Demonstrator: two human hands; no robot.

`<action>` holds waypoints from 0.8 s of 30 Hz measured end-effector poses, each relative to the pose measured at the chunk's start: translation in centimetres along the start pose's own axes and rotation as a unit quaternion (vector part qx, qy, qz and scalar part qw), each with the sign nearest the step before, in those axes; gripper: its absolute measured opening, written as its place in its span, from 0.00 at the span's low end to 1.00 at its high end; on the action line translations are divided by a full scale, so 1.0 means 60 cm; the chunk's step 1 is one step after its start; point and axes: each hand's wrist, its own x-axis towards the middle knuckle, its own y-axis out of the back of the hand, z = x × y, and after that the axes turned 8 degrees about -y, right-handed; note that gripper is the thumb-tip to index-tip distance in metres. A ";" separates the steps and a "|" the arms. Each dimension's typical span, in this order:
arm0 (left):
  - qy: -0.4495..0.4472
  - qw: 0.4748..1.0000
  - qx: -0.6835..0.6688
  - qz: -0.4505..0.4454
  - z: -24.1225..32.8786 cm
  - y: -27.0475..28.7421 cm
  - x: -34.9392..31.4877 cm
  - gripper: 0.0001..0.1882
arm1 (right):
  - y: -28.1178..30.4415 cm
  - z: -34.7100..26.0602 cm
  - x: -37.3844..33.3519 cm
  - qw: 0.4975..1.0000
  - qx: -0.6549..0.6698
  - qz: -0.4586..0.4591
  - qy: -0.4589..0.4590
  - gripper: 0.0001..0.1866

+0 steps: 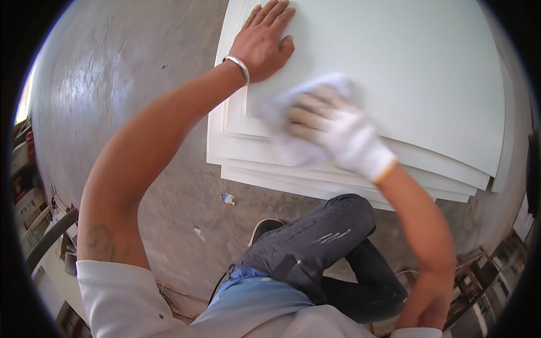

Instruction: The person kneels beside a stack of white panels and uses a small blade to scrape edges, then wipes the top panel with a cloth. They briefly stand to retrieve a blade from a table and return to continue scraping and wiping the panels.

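Note:
My left hand (264, 42), bare and with a bangle at the wrist, lies flat with its fingers stretched out near the left edge of a pale board (417, 73). That board is the top one of a loose stack, whose lower sheets (265, 152) stick out unevenly toward me. In a white work glove, my right hand (332, 127) presses a white cloth (324, 84) against the board near its front left corner. Motion smears the cloth and the gloved fingers. Part of the cloth hangs past the top board's front edge, over the lower sheets.
The stack rests on a grey concrete floor (118, 101). A small crumpled wrapper (227, 198) and a white scrap (198, 232) lie near my shoe (264, 228). My bent leg (315, 236) is close to the stack's front edge. Wooden furniture (479, 281) stands at the lower right.

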 end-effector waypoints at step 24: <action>0.020 0.999 0.014 -0.041 0.016 0.012 0.007 0.37 | 0.086 0.060 -0.205 0.980 -0.178 -0.028 -0.078 0.19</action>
